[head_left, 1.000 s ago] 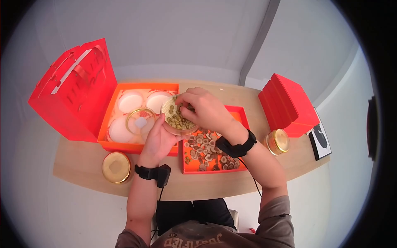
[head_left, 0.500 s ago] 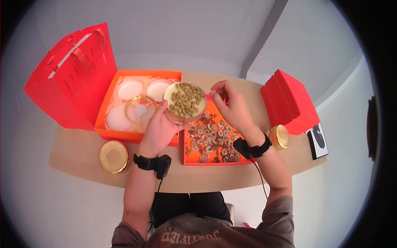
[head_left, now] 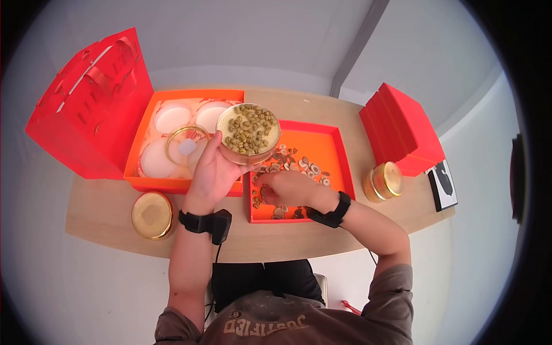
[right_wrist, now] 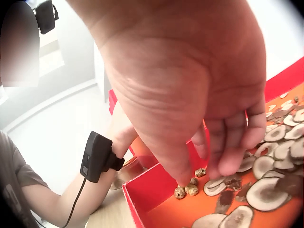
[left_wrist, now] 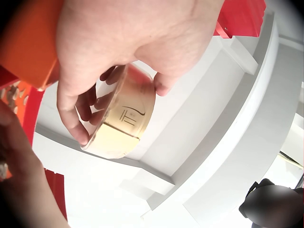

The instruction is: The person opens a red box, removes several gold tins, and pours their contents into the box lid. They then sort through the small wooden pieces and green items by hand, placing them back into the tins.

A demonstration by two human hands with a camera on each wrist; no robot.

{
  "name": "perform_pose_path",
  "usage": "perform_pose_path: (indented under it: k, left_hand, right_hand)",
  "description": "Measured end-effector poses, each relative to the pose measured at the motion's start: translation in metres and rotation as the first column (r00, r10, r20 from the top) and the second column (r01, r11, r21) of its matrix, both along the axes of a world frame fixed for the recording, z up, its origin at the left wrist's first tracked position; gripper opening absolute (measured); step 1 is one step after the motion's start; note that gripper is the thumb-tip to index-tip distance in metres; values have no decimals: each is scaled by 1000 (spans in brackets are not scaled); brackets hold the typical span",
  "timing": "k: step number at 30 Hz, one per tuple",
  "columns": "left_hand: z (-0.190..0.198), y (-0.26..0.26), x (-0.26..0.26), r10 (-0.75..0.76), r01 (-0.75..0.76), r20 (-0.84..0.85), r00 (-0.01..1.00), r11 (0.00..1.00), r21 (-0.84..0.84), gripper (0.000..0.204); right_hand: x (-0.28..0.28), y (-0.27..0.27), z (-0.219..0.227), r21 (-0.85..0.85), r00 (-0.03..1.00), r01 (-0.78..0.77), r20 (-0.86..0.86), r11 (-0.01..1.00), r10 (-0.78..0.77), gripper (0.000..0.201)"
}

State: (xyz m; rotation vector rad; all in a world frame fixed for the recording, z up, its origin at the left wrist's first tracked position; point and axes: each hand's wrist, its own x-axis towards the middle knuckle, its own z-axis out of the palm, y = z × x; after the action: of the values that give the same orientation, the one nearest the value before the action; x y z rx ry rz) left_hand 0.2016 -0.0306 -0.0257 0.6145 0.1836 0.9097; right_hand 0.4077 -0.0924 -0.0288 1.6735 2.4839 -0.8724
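My left hand [head_left: 214, 175] holds a round clear tub [head_left: 246, 157] from beneath and the side, its thumb along the near edge. In the left wrist view the fingers curl round the tub [left_wrist: 124, 121], which bears a printed label. Small olive-brown dried coils [head_left: 249, 127] lie on a pale surface at the tub's top. My right hand [head_left: 290, 188] reaches low over the left part of a shallow red tray [head_left: 313, 144] with an orange floor. Beneath its thumb, a few coils [right_wrist: 191, 189] sit in the tray's corner. Dried round slices [right_wrist: 268, 192] lie beside its loosely bent fingers.
An orange box [head_left: 198, 95] with round white recesses stands at left, a gold-rimmed clear ring [head_left: 168, 150] over it. Behind it stands a red gift bag [head_left: 86, 115]. Gold-lidded jars [head_left: 152, 215] [head_left: 393, 177] flank the work. Red boxes [head_left: 402, 126] stand at right.
My right hand has left the tub, drawn back to the right, then come down into the tray's left side. My left hand keeps hold of the tub.
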Motion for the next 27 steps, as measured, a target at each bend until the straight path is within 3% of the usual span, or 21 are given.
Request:
perform_pose_path:
  k: [4, 15, 27]
  left_hand:
    - [-2, 1, 0, -7, 7, 15, 1000, 1000, -18, 61]
    - [-3, 2, -1, -25, 25, 21, 999, 1000, -9, 61]
    - [1, -1, 0, 8, -8, 14, 1000, 1000, -25, 57]
  right_hand:
    - [-7, 2, 4, -69, 999, -12, 33, 998, 14, 35]
    - [-6, 5, -20, 26, 993, -91, 72, 996, 88, 20]
    - [-8, 2, -16, 42, 993, -64, 98, 997, 59, 15]
